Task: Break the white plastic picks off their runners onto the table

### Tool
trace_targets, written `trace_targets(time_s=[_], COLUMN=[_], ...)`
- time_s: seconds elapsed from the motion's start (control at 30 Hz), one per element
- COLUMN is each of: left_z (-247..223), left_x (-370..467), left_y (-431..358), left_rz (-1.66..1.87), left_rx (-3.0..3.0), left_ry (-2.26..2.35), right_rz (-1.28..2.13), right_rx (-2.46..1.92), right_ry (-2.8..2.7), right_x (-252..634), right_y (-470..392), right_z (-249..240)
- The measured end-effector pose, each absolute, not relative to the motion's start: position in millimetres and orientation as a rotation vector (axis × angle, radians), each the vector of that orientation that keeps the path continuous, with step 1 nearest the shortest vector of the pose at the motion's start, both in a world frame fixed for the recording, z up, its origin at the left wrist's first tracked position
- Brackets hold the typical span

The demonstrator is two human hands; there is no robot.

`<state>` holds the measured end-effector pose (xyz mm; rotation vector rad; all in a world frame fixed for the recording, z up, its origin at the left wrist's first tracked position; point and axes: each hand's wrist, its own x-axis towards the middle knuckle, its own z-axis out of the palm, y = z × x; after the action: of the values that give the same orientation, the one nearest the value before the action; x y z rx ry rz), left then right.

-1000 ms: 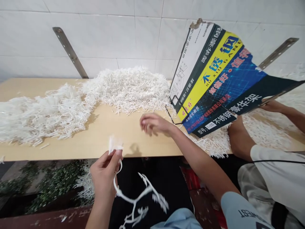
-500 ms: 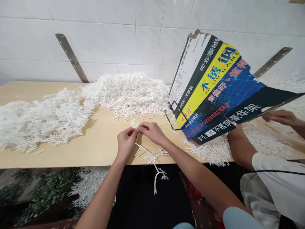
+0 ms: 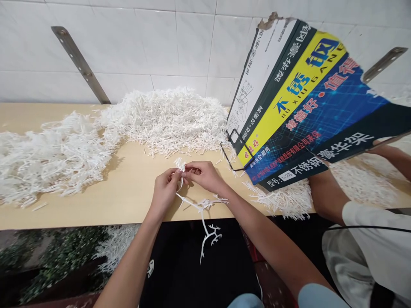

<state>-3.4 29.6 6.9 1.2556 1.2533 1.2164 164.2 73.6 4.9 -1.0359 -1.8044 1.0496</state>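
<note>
My left hand (image 3: 164,187) and my right hand (image 3: 204,175) meet over the front half of the table, fingertips pinched together. Between them is a white plastic twig (image 3: 180,163), its branched tip poking out above the fingers. Just below my hands, a white branched plastic stem (image 3: 203,208) lies across the table edge, its lower fork hanging over my dark clothing. Whether this stem joins the pinched twig is hard to see. Behind my hands lies a large heap of short white plastic twigs (image 3: 173,122). A second heap of white branched pieces (image 3: 48,158) spreads to the left.
A printed cardboard sheet (image 3: 289,111) stands at the right, with a black wire frame (image 3: 233,158) at its lower corner. Beyond it show a co-worker's arm (image 3: 329,192) and more white pieces (image 3: 285,199). Metal brackets (image 3: 80,64) are fixed against the tiled wall.
The view has shifted slightly, and the cardboard looks larger. My hands keep pinching the twig with small finger movements. The stem below has swung a little.
</note>
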Motion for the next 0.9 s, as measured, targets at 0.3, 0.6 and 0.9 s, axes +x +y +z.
trace_targets(time_s=[0.3, 0.6, 0.9], left_z=[3.5, 5.5, 3.9], left_x=[-0.4, 2.1, 2.8], left_y=[32.4, 33.0, 30.3], left_rz=[1.221, 1.181, 1.201], left_rx=[1.223, 1.271, 1.307], left_ry=[1.266, 1.292, 1.367], right_rz=[0.613, 0.550, 0.794], right_rx=[-1.120, -1.066, -1.104], right_ry=[-2.043, -1.998, -1.919], right_x=[160.8, 160.7, 161.8], right_y=[66.7, 69.1, 71.2], right_z=[4.9, 0.9, 8.6])
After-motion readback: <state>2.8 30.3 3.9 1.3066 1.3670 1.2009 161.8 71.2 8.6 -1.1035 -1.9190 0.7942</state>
